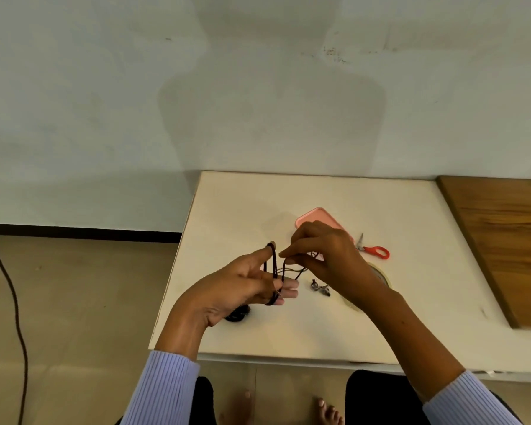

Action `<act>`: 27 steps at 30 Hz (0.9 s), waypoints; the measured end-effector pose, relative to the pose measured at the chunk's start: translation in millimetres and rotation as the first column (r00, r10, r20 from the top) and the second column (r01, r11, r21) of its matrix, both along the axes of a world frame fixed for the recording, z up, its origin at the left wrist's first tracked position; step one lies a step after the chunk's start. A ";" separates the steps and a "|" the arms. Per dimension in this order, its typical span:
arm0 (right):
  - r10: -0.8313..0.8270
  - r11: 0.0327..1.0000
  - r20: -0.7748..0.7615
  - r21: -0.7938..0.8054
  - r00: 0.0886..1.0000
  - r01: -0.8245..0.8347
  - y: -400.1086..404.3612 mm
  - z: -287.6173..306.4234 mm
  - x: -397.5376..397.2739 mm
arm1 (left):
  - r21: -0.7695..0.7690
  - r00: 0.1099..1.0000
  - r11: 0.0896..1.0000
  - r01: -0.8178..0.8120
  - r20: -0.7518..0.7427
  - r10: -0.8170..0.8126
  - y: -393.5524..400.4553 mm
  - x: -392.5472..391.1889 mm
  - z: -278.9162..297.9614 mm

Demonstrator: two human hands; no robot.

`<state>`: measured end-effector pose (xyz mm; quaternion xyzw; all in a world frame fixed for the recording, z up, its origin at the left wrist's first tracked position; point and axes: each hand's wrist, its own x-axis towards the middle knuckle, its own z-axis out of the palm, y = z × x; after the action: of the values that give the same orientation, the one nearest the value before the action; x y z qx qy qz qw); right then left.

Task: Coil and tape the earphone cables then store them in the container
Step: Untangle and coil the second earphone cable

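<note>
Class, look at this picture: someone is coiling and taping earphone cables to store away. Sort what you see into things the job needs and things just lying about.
Needed for the job:
- earphone cable, wound round the left hand, fed by the right hand
- earbuds
- coiled cable
- tape roll
- scissors
- pink container

Just lying about:
- wooden board
- floor cord

Scissors (374, 250) right of container (311, 217) (touching)
</note>
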<state>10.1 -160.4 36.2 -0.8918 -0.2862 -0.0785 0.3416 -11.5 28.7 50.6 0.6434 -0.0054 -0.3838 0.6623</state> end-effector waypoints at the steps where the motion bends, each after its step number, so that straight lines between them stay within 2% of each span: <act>1: -0.010 0.999 0.007 0.047 1.000 0.010 0.1 0.5 1.1 | -0.025 0.999 0.999 0.034 -0.004 -0.034 1.4 -0.8 2.4; 4: -0.041 0.986 -0.010 0.163 0.999 0.042 0.7 1.1 3.7 | -0.076 0.996 0.993 0.092 0.007 -0.092 3.5 -2.7 8.1; 10: -0.113 0.959 -0.056 0.255 0.992 0.124 7.2 1.3 1.7 | -0.124 0.994 0.986 0.108 0.009 -0.108 2.6 -3.9 11.8; 18: -0.158 0.901 -0.319 0.341 0.934 0.269 5.6 2.5 2.0 | -0.240 0.982 0.953 0.187 0.034 -0.185 9.3 -2.5 14.7; 23: -0.028 0.917 -0.489 0.334 0.872 0.216 -0.2 8.1 4.6 | -0.274 0.955 0.915 0.296 0.053 -0.293 14.7 -4.1 13.8; 27: 0.131 0.867 -0.682 0.431 0.720 0.250 -2.0 8.0 2.8 | -0.326 0.952 0.894 0.306 0.105 -0.288 13.9 -3.1 14.6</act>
<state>12.9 -162.5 44.1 -0.7464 -0.0781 0.1780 0.6365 -14.6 42.6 65.2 0.5217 -0.1873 -0.4561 0.6963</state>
